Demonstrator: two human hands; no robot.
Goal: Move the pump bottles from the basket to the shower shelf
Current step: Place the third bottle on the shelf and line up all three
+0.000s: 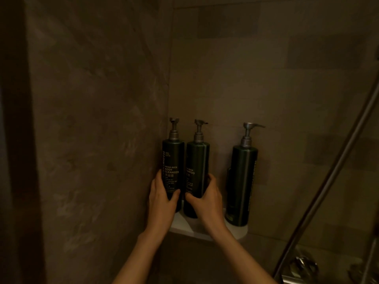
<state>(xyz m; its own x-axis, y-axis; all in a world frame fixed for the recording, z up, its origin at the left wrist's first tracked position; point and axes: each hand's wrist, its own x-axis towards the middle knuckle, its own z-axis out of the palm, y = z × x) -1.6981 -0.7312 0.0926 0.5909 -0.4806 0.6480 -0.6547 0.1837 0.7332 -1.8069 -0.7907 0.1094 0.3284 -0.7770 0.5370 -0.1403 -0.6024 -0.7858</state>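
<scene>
Three dark green pump bottles with grey pumps stand upright on a white corner shelf in the shower. My left hand is wrapped around the lower part of the body cleanser bottle, the leftmost one, against the left wall. My right hand grips the lower part of the shampoo bottle right beside it. The third bottle stands alone at the shelf's right end, a gap away from my right hand. The basket is not in view.
Brown tiled walls meet in the corner behind the shelf. A metal shower rail or hose runs diagonally at the right, with a chrome tap fitting at the bottom right.
</scene>
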